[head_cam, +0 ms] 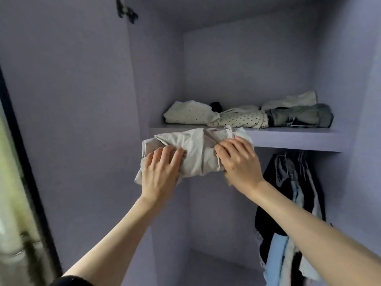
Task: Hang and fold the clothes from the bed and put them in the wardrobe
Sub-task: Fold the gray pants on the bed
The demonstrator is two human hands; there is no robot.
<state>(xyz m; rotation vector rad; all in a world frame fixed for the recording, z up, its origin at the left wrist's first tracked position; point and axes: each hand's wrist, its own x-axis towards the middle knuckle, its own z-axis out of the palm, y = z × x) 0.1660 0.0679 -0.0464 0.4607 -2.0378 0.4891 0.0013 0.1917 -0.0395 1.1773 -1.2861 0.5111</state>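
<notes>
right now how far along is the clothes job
Done: folded clothes lie on the wardrobe shelf, and garments hang below it. In hand: left hand and right hand grip a folded beige garment at the shelf edge. Left: setting it down; the bed is out of view.

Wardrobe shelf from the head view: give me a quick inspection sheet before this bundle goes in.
Surface: purple shelf, front edge bare at right.
Job's things: folded beige garment held at the shelf's front edge; dotted tops and jeans already on the shelf.
Clutter: small black item behind the tops.
Hands: left hand and right hand both grip the garment.
Cables: nothing seen.
Surroundings: hanging clothes below; door hinge.
</notes>
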